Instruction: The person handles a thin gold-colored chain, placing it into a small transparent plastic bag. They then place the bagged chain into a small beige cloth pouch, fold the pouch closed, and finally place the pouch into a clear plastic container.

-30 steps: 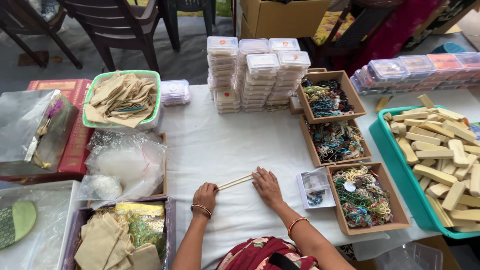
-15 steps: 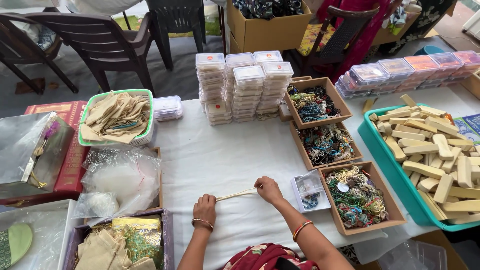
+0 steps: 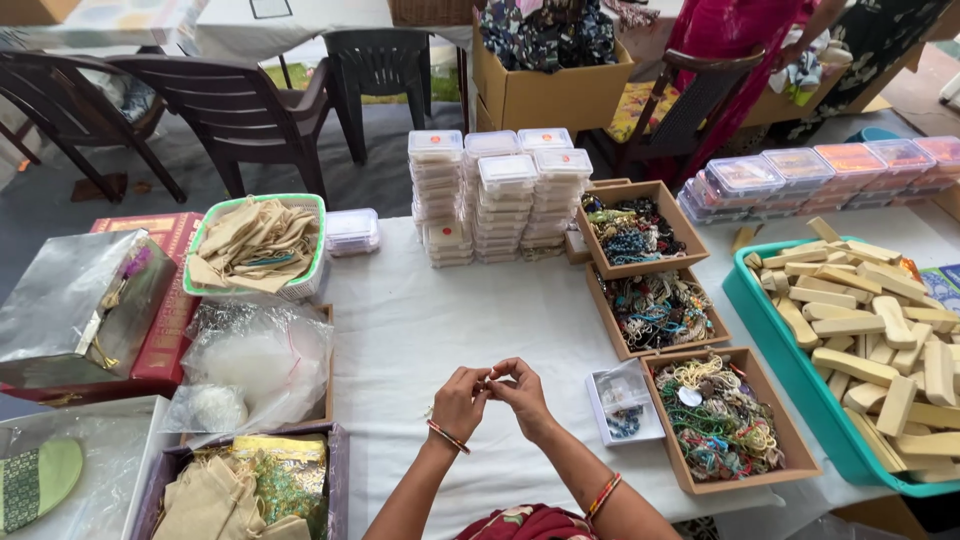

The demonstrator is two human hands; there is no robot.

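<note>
Head view: left hand (image 3: pixel 459 400) and right hand (image 3: pixel 521 392) meet above the white tabletop (image 3: pixel 420 320), fingertips pinched together on a small thin band (image 3: pixel 490 380), raised so both grips can work it.

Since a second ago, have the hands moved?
Yes. The left hand and right hand have lifted off the white tablecloth and come together, fingertips touching.

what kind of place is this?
Probably a craft stall or packing table. Cardboard trays of beaded jewellery, stacks of small clear plastic boxes and a teal tub of wooden pieces crowd a white-covered table, with plastic chairs behind.
</note>
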